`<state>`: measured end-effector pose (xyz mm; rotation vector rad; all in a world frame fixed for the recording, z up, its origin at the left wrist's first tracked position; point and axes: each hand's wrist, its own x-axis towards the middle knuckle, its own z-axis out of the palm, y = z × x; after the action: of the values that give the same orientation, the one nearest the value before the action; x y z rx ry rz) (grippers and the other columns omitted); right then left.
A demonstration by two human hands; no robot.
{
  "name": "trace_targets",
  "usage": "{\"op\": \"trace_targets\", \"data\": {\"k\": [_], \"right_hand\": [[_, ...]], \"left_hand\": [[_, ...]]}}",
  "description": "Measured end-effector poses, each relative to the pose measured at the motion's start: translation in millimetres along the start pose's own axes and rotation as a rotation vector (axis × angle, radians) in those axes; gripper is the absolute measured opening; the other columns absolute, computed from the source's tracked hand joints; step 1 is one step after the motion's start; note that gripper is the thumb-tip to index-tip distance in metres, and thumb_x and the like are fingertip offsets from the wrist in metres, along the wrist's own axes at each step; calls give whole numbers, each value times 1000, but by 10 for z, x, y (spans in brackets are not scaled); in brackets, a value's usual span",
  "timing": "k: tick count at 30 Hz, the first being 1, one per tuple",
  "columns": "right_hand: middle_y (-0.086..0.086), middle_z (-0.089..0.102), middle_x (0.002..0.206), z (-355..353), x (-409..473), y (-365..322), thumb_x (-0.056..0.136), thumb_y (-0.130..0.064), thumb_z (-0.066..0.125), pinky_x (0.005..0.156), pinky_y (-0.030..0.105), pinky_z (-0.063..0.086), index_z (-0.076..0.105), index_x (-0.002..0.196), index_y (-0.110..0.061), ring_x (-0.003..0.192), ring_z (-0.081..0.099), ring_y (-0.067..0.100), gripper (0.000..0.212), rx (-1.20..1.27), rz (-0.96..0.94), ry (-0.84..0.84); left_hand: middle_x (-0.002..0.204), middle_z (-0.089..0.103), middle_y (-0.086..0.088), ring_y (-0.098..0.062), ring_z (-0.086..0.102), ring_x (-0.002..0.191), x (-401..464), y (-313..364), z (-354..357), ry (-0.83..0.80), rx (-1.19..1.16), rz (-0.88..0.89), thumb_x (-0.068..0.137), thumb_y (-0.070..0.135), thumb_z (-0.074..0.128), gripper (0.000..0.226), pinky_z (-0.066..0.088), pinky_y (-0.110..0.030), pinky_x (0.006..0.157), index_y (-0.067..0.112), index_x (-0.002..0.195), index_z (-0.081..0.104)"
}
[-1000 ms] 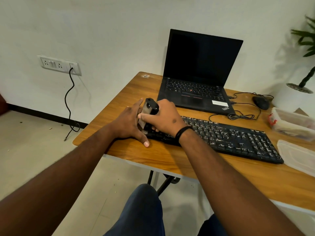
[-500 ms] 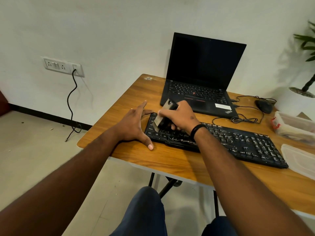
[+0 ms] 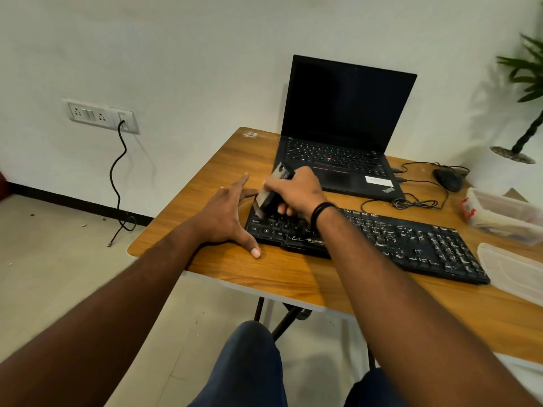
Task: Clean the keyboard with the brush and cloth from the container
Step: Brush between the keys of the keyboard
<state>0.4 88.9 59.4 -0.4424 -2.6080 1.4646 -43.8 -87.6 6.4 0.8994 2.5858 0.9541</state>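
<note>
**Brush on the keyboard's left end**

The right hand is closed around the brush, which tilts with its lower end down on the left keys of the keyboard. The left hand lies flat and spread on the bench, holding nothing, fingers touching the keyboard's left edge. The container sits to the right, its lid nearer. A laptop stands behind.
</note>
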Motion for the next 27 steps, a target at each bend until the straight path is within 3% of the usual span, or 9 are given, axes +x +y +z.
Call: {"op": "trace_targets", "data": {"k": [2, 7, 12, 17, 22, 27], "right_hand": [[14, 72, 64, -174, -18, 2, 84, -21, 73, 34, 21, 40, 70, 86, 5, 38, 56, 14, 26, -18, 18, -102], [9, 70, 59, -163, -158, 153, 89, -26, 71, 35, 19, 42, 71, 84, 2, 37, 56, 10, 28, -55, -88, 97], [17, 74, 73, -300, -307, 149, 86, -26, 75, 38, 23, 42, 72, 85, 3, 46, 59, 18, 29, -24, -126, -148], [11, 73, 67, -390, -460, 248, 86, -29, 75, 41, 25, 47, 73, 79, -11, 48, 61, 19, 19, 117, -225, 96], [5, 75, 72, -516, -660, 401, 87, -31, 74, 44, 27, 49, 73, 81, -19, 50, 62, 18, 14, 220, -267, 233], [6, 71, 63, -611, -722, 503, 86, -30, 75, 45, 31, 50, 72, 77, -12, 46, 61, 20, 21, 46, -291, 63]], "left_hand": [[162, 25, -1, -25, 15, 150, 4, 6, -1, 0, 3, 9, 36, 50, 99, 167, 19, -45, 120, 26, 160, -9], [161, 24, -2, -24, 15, 149, -5, 17, -5, -2, 5, -4, 35, 50, 99, 168, 19, -44, 120, 26, 160, -9], [163, 21, -5, -27, 14, 150, -16, 34, -6, -3, 13, -15, 38, 46, 99, 164, 20, -45, 119, 27, 160, -9], [163, 22, 1, -24, 17, 149, -9, 54, 6, 4, 18, 7, 26, 76, 86, 169, 21, -46, 119, 31, 160, -7], [164, 21, -3, -26, 24, 147, 10, 200, 234, 109, 16, 33, 28, 85, 80, 165, 27, -51, 119, 34, 159, -7], [162, 27, -4, -26, 27, 145, 52, 191, 271, 129, 53, 24, 27, 87, 78, 165, 28, -51, 118, 36, 158, -9]]}}
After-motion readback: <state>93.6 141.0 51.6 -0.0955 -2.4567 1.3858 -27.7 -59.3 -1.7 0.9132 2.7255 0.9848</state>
